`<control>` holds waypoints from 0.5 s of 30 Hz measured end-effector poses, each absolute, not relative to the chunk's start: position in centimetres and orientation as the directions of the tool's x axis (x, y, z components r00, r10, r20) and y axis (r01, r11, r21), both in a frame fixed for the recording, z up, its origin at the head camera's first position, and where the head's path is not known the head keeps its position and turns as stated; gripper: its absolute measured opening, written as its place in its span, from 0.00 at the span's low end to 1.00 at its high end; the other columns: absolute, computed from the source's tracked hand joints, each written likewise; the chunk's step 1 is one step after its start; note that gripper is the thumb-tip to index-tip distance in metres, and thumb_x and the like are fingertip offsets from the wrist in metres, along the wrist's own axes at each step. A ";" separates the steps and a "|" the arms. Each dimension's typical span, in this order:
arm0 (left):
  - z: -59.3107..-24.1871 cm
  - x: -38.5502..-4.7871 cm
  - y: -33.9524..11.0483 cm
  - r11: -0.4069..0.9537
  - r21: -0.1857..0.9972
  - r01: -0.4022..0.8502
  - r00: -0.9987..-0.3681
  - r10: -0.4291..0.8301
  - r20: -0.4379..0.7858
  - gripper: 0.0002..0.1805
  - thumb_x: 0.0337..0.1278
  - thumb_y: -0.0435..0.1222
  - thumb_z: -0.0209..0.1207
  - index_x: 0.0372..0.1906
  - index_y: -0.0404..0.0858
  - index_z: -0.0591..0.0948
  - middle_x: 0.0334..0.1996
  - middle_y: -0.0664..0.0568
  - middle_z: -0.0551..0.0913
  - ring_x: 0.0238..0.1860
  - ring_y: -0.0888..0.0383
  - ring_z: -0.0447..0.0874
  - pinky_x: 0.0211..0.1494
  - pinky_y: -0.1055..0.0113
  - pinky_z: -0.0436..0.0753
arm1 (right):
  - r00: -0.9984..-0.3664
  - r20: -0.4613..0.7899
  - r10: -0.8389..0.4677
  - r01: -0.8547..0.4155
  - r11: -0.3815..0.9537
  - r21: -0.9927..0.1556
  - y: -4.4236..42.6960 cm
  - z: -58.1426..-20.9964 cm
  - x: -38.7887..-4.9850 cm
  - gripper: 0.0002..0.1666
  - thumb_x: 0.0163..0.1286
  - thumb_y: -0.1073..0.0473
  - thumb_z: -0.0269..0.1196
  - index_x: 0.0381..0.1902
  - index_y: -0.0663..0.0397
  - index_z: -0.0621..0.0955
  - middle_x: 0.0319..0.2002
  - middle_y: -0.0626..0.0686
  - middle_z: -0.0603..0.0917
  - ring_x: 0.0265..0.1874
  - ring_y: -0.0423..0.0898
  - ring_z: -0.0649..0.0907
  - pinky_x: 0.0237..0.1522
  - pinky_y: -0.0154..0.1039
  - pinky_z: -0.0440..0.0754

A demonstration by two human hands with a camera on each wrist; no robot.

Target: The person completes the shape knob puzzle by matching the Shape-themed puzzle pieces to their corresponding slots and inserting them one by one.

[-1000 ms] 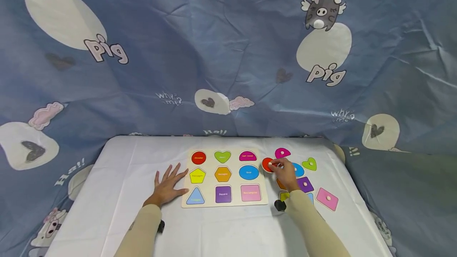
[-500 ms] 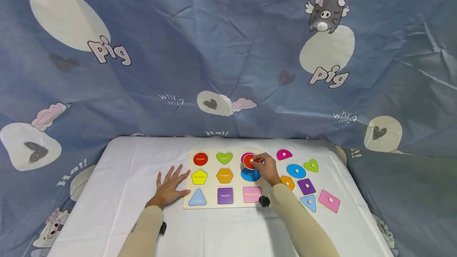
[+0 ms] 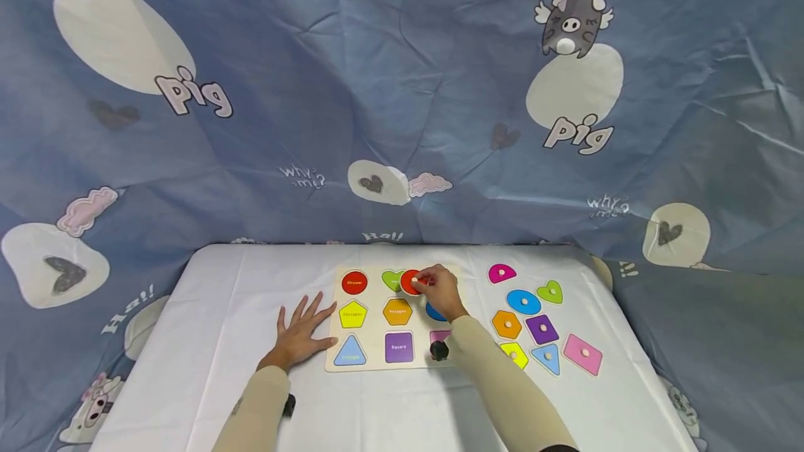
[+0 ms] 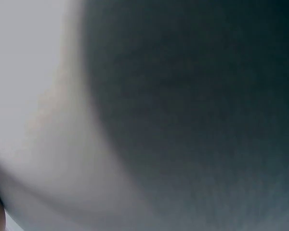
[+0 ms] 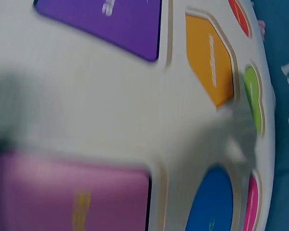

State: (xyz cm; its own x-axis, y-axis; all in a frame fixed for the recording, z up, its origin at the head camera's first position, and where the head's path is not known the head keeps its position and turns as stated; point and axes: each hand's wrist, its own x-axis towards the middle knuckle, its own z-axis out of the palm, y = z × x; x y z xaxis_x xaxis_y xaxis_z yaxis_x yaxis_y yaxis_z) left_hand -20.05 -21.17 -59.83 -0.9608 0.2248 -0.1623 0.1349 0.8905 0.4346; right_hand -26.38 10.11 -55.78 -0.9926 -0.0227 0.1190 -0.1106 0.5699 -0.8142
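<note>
My right hand (image 3: 442,293) pinches the small knob of a red round puzzle piece (image 3: 408,284). It carries the piece over the puzzle board (image 3: 372,332), where the piece covers part of the green heart slot (image 3: 391,279). The red circle slot (image 3: 354,283) lies at the board's top left. My left hand (image 3: 299,337) rests with spread fingers at the board's left edge. In the right wrist view, the orange hexagon slot (image 5: 209,57) and the purple square slot (image 5: 111,24) show, but the piece is hidden. The left wrist view is mostly a dark blur.
Loose knobbed pieces lie right of the board, among them a pink rectangle (image 3: 583,355), a blue oval (image 3: 516,301), a purple square (image 3: 545,330) and a green heart (image 3: 553,292). The white-covered table (image 3: 377,410) ends at a blue patterned cloth (image 3: 402,103).
My right hand has lifted the red round piece from beside the board's right edge and moved it left over the board's top row. My left hand stays at the board's edge.
</note>
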 end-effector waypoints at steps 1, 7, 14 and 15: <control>-59.9 -20.0 -21.2 0.890 0.436 0.134 -0.962 0.223 -0.160 0.43 0.48 0.58 0.62 0.71 0.48 0.66 0.76 0.44 0.50 0.75 0.40 0.38 0.68 0.35 0.25 | -0.992 0.124 -0.034 -0.121 0.574 -0.810 9.6 -55.9 -26.5 0.06 0.57 0.62 0.71 0.32 0.59 0.86 0.31 0.51 0.80 0.31 0.46 0.76 0.37 0.37 0.75; -60.2 -19.9 -21.2 0.882 0.451 0.137 -0.961 0.228 -0.154 0.43 0.48 0.58 0.62 0.71 0.49 0.66 0.76 0.44 0.50 0.75 0.40 0.38 0.68 0.35 0.25 | -0.994 0.081 -0.067 -0.105 0.598 -0.794 6.5 -56.2 -26.6 0.06 0.58 0.61 0.71 0.33 0.58 0.86 0.34 0.51 0.80 0.35 0.46 0.76 0.40 0.37 0.75; -59.9 -19.9 -21.3 0.890 0.438 0.130 -0.959 0.225 -0.174 0.43 0.49 0.60 0.61 0.72 0.51 0.65 0.77 0.46 0.49 0.76 0.41 0.37 0.68 0.35 0.25 | -0.995 0.064 -0.082 -0.100 0.601 -0.793 3.0 -56.6 -26.8 0.07 0.60 0.59 0.70 0.34 0.55 0.86 0.35 0.50 0.80 0.36 0.46 0.76 0.50 0.46 0.72; -59.9 -19.9 -21.3 0.891 0.436 0.127 -0.960 0.222 -0.173 0.43 0.50 0.60 0.61 0.72 0.51 0.66 0.77 0.46 0.49 0.76 0.41 0.37 0.68 0.35 0.25 | -0.994 0.068 -0.086 -0.107 0.601 -0.792 2.5 -56.5 -26.9 0.07 0.60 0.59 0.70 0.34 0.55 0.86 0.35 0.50 0.80 0.36 0.46 0.75 0.50 0.47 0.71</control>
